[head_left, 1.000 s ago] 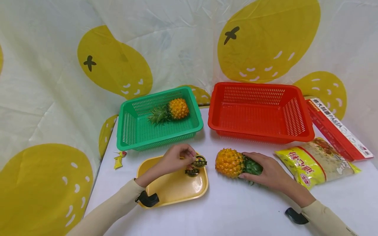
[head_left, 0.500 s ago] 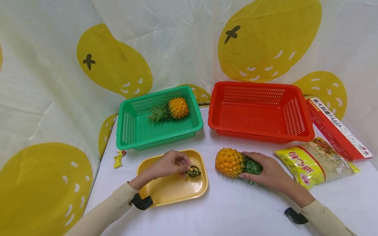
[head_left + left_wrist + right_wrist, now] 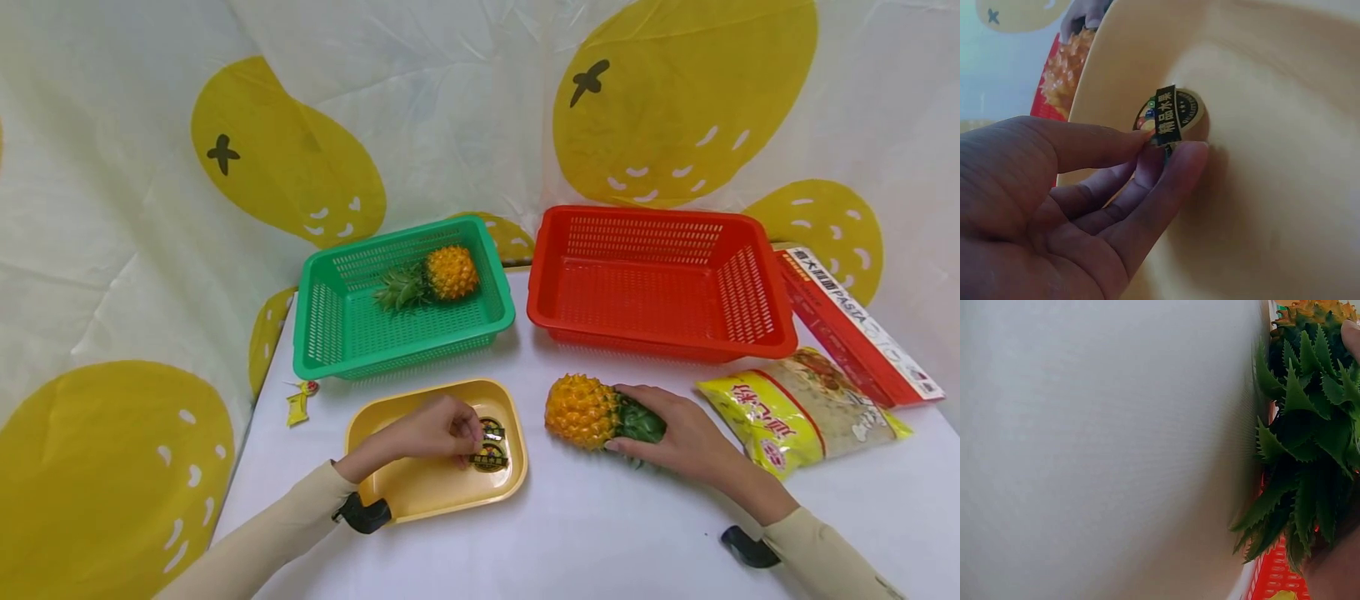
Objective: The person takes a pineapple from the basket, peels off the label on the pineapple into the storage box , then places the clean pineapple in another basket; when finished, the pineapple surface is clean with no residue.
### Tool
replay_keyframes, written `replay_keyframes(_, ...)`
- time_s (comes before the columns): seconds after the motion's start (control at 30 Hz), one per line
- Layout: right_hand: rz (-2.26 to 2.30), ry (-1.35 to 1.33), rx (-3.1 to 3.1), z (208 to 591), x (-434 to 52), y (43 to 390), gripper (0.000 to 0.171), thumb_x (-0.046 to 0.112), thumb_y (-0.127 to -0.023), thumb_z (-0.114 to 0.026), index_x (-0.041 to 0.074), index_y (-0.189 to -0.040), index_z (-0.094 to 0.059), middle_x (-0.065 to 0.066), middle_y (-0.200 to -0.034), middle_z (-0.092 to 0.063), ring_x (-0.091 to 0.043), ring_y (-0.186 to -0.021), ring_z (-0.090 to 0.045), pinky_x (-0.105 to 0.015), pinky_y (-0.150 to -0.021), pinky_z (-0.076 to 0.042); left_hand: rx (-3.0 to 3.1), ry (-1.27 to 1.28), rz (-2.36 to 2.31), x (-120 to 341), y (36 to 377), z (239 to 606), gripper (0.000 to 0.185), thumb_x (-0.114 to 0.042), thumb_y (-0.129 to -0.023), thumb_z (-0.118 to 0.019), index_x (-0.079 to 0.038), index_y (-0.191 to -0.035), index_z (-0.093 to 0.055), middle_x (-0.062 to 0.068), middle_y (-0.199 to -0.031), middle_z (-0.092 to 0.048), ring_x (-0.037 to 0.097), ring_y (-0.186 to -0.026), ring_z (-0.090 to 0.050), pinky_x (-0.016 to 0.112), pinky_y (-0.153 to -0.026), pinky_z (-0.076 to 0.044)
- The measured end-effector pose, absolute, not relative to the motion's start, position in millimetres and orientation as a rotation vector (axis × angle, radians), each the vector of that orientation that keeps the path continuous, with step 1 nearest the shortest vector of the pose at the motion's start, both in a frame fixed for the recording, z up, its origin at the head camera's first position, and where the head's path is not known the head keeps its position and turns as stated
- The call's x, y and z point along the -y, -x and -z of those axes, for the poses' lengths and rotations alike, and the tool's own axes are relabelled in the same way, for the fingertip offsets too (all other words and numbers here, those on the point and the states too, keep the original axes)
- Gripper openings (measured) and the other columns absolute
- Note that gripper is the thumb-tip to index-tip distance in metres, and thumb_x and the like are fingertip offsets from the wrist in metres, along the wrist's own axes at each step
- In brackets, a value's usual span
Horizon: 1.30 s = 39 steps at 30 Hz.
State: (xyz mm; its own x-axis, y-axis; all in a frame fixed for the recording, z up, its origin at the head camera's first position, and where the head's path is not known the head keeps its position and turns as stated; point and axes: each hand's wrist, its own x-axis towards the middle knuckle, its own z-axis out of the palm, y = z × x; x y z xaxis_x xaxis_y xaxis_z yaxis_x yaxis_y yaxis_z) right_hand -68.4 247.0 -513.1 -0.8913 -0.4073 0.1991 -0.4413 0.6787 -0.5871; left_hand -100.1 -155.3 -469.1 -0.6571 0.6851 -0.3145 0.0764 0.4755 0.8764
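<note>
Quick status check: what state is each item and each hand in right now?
left hand: pinching sticker
yellow tray: upright, second sticker inside
right hand: holding near pineapple by its leaves
green basket: one pineapple inside
red basket: empty
noodle bag: flat on table

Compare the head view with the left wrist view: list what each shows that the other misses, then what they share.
Only the head view shows the green basket holding a pineapple, the red basket, the yellow packet, the pasta box and the right hand gripping the leaves of a second pineapple.

Only the left wrist view shows the sticker's black band of print and coloured rim close up.

Both show the left hand pinching the sticker over the yellow tray.
</note>
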Motion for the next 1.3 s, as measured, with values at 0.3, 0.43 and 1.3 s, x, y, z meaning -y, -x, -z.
replay_keyframes(0.3,-1.002,-0.719,2.831,513,-247,69,0.075,0.047,-0.084,-0.09,0.007,-0.142,-0.064,-0.011,-0.134,-0.069,-0.035,-0.12,-0.065,-0.061,-0.096,-0.053,-2.221,-0.737,-1.022,154,98,468,0.011,0.009,-0.091,-0.072,0.0,-0.085,-0.073,0.006,-0.07,-0.071,0.026,-0.057,-0.069,0.029,-0.055,-0.055)
replay_keyframes(0.43,-0.992,-0.721,2.836,513,-246,69,0.075,0.047,-0.084,-0.09,0.006,-0.142,-0.064,-0.012,-0.133,-0.069,-0.035,-0.119,-0.065,-0.061,-0.095,-0.053,-2.266,-0.763,-0.958,154,97,467,0.013,0.006,-0.091,-0.075,-0.004,-0.082,-0.072,0.003,-0.066,-0.07,0.024,-0.051,-0.065,0.023,-0.049,-0.049)
replay_keyframes(1.3,-0.989,-0.714,2.837,517,-247,69,0.077,0.05,-0.084,-0.089,0.007,-0.143,-0.064,-0.011,-0.134,-0.069,-0.034,-0.119,-0.065,-0.061,-0.095,-0.053,-2.509,-0.936,-1.123,118,114,427,0.025,-0.021,-0.09,-0.088,-0.012,-0.106,-0.071,-0.005,-0.09,-0.069,0.009,-0.069,-0.063,0.028,-0.065,-0.055)
